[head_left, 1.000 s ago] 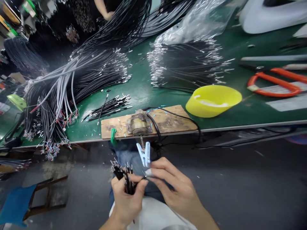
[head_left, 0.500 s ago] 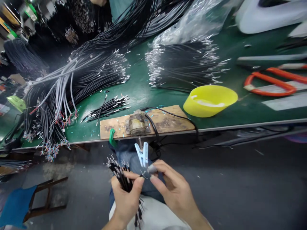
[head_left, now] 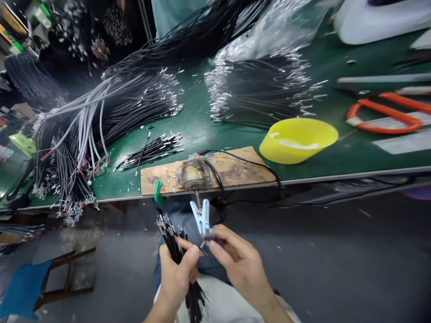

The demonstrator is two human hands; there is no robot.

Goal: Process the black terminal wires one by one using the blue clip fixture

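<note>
A green bench runs across in front of you, crowded with cable stock: a big sprawl of black and grey cables on the left, a neater stack of black wires with bright metal ends further back under clear plastic, and a yellow bowl near the front edge. A wooden board lies at the bench edge with a small worn metal fixture on it, and a pale blue clip hangs just below that, over your lap. Orange-handled shears lie off to the right.

Your left hand is clenched around a bundle of short black wires, their stripped tips fanned upward and their tails hanging below your fist. Your right hand has its thumb and forefinger pinched at the foot of the clip, apparently on one wire tip drawn from the bundle; the tip itself is too small to make out clearly.

As for progress, a small pile of finished-looking short wires rests on the bench left of the board, while your fist still holds a full handful. By that reckoning you are in the early-to-middle stretch, with most of this bundle yet to pass the clip.
</note>
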